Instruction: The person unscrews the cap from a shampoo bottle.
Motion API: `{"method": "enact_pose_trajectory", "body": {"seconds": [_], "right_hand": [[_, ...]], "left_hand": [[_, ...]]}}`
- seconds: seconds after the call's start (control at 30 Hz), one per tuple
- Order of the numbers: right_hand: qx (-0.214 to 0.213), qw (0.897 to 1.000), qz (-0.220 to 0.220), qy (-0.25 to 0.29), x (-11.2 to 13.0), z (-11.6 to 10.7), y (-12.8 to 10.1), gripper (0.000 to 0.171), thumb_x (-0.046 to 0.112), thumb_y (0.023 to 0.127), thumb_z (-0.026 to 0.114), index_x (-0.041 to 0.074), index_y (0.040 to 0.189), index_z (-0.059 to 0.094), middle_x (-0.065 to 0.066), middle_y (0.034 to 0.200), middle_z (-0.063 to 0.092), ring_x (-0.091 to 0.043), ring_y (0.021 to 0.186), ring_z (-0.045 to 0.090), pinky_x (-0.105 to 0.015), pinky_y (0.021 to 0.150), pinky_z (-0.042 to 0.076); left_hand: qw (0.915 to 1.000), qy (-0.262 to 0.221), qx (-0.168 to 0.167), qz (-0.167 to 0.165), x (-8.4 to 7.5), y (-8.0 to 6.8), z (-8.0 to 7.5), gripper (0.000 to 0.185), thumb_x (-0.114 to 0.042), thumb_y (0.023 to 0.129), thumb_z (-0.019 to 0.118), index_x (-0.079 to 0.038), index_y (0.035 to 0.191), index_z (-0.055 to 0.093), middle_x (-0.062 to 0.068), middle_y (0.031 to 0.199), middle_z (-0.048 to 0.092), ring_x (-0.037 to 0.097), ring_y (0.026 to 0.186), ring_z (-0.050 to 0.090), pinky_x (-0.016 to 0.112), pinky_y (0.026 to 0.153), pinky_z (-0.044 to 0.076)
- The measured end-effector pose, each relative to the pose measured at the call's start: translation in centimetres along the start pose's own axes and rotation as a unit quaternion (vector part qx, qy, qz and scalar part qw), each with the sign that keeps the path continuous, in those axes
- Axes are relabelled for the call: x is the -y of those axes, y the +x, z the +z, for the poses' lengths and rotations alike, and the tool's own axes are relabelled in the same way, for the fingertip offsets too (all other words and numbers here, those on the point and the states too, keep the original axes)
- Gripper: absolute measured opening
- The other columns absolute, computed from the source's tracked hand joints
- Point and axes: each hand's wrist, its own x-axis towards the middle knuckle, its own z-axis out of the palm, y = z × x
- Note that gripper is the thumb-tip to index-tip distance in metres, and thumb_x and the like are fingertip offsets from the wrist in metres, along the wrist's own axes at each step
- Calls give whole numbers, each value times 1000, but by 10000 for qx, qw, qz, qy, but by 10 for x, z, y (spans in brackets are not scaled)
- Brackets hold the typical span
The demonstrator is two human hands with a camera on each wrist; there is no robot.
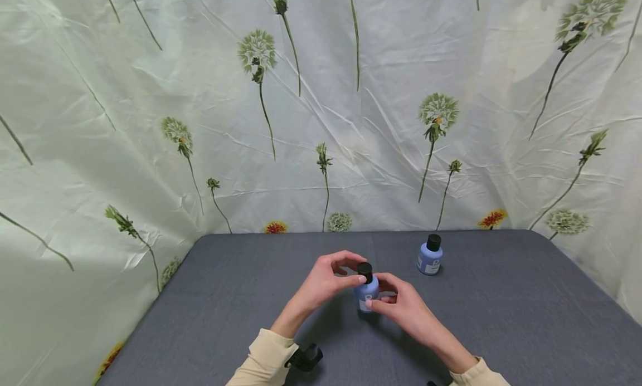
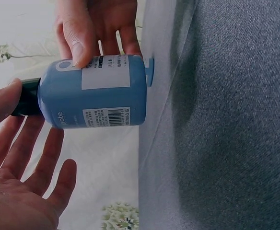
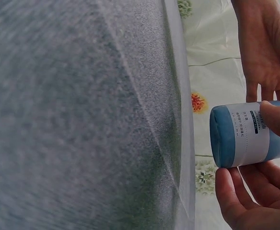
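A small blue bottle (image 1: 367,293) with a black cap (image 1: 365,270) and white labels is upright at the middle of the grey table (image 1: 501,319). I cannot tell whether its base touches the table. My right hand (image 1: 388,298) grips its body between thumb (image 2: 77,43) and fingers (image 3: 236,191). My left hand (image 1: 351,269) sits at the cap, its thumb tip (image 2: 3,103) against it. Its other fingers (image 2: 39,158) are spread loosely beside the bottle (image 2: 94,93). In the right wrist view the bottle (image 3: 243,136) shows its base and label.
A second blue bottle (image 1: 430,256) with a black cap stands farther back to the right. A flower-printed cloth (image 1: 321,124) hangs behind and around the table. The table's left edge (image 1: 150,319) drops off near the cloth.
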Motion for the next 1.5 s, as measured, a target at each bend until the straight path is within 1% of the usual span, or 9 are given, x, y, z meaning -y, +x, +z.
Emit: {"method": "enact_pose_trajectory", "body": {"seconds": [0.13,0.33,0.6,0.8,0.97,1.1,1.17,1.33,1.5], "right_hand": [[-59,10000,3,-19,0,0,-1,55,26,85,79,4,131,57,-9,119,63,-23,110,59,-42,91,50],[-93,9999,-6,65,-2,1,-2,54,23,85,79,5,131,57,-10,122,61,-25,111,59,-42,90,51],[306,9989,-359,-55,-6,-2,-4,63,20,89,75,-1,141,48,-17,130,57,-31,117,55,-45,94,48],[577,9962,-650,22,-6,-6,-6,58,18,92,72,-4,139,47,-21,133,53,-38,121,52,-50,96,46],[725,9943,-683,389,-8,-8,-6,57,17,95,68,-3,141,40,-23,140,47,-39,132,43,-56,105,34],[667,9951,-530,494,-9,-7,-7,58,17,95,68,-1,141,39,-23,141,46,-37,133,42,-54,104,35],[651,9953,-497,524,-9,-7,-7,58,18,94,68,-1,141,40,-22,141,47,-36,132,43,-54,104,36],[636,9949,-541,566,-8,-5,-7,58,18,94,69,-1,140,41,-22,139,49,-34,129,46,-55,104,35],[575,9957,-474,550,-4,-1,-8,56,16,93,69,-2,139,42,-22,136,51,-33,125,49,-45,99,44]], "left_hand": [[10000,36,-32,14,14,4,2,29,-11,89,74,-14,117,70,1,107,70,28,105,61,44,89,45],[9998,145,49,110,16,5,2,34,-19,90,74,-21,123,68,-6,113,68,14,103,61,41,88,46],[9969,509,388,447,15,4,4,38,-14,94,69,-19,131,64,0,124,64,14,110,58,34,89,47],[9959,356,581,599,17,6,5,32,-11,95,67,-18,126,67,5,120,65,21,111,58,35,91,46],[9964,119,605,575,19,8,7,28,-10,94,67,-15,122,67,-2,117,68,16,110,61,35,94,46],[9971,103,517,550,19,7,7,28,-10,94,67,-14,122,68,-4,114,69,12,106,62,34,92,48],[9977,109,456,490,15,6,6,28,-9,94,67,-14,121,68,-4,113,69,12,104,63,33,89,49],[9988,45,374,299,-9,-1,4,27,-1,93,66,-4,120,68,6,113,70,17,102,65,29,82,50],[9993,52,266,269,-19,-5,3,24,2,91,67,-4,114,69,9,109,71,18,101,66,26,81,50]]}}
